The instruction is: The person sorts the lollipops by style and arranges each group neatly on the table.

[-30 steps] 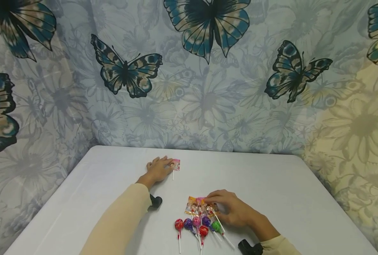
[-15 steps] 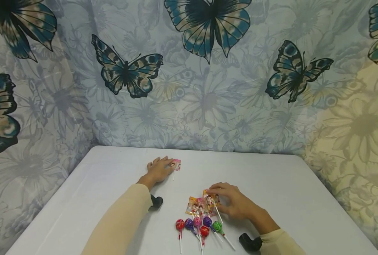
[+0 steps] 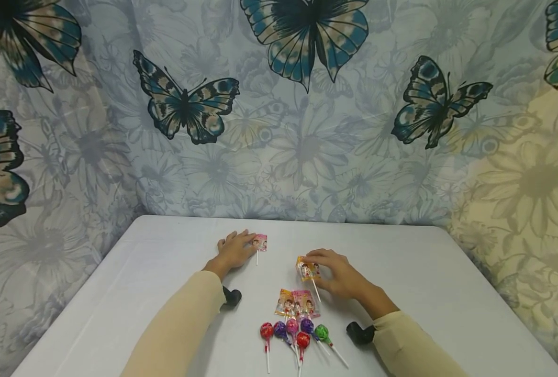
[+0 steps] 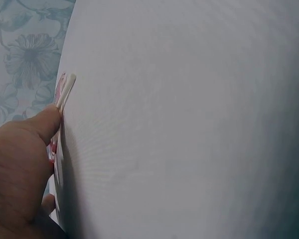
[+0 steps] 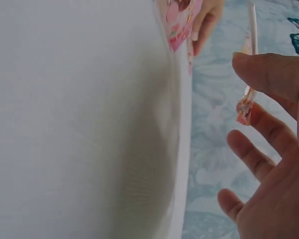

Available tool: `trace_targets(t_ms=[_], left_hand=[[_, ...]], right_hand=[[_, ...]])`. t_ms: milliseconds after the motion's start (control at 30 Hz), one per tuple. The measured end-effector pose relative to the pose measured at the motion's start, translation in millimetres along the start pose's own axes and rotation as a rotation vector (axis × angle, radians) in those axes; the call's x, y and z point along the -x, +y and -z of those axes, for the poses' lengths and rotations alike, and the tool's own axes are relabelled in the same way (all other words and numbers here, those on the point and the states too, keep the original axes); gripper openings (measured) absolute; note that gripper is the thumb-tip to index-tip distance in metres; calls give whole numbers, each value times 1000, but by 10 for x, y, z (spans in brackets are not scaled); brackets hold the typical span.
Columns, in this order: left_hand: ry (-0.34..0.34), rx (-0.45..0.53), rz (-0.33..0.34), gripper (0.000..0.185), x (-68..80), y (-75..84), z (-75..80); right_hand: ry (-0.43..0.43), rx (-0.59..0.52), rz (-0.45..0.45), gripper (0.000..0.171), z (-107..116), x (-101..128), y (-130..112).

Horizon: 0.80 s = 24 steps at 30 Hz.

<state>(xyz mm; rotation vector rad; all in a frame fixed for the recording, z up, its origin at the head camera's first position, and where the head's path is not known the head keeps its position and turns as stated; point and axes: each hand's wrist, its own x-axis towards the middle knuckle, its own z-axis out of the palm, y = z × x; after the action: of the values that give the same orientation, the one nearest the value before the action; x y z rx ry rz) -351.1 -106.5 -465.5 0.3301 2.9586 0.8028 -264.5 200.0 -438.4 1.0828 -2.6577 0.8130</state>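
At the far left of the table, my left hand (image 3: 234, 251) holds a flat pink-wrapped lollipop (image 3: 260, 242) by its side, the white stick pointing back toward me. In the left wrist view the thumb (image 4: 49, 122) lies against it. My right hand (image 3: 340, 273) pinches an orange-wrapped lollipop (image 3: 309, 269) between thumb and fingers, over the middle of the table. Its stick (image 5: 253, 30) rises past the thumb in the right wrist view, with the other fingers spread. Nearer me lie another orange-wrapped lollipop (image 3: 285, 302) and pink-wrapped ones (image 3: 305, 303), side by side.
Several round lollipops lie in front of the wrapped ones, among them a red one (image 3: 267, 330), a purple one (image 3: 280, 329) and a green one (image 3: 322, 333). The white table (image 3: 175, 314) meets a butterfly-patterned cloth (image 3: 307, 173) behind. Black wrist devices (image 3: 360, 333) sit below the sleeves.
My right hand has drawn the orange-wrapped lollipop out of the pile and moved it away from me, toward the back of the table. The left hand has stayed on the pink-wrapped lollipop.
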Motion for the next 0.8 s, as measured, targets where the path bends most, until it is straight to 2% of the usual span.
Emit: trace_targets(t_ms=[400,800], left_hand=[[22,3,7,49,-61,-35,-17],[34,2,-12,49,-18,-38,-35]], right_hand=[[-29,43,-94,48,-1,-483,163],[-48,22,-143,46,-196,-711,332]])
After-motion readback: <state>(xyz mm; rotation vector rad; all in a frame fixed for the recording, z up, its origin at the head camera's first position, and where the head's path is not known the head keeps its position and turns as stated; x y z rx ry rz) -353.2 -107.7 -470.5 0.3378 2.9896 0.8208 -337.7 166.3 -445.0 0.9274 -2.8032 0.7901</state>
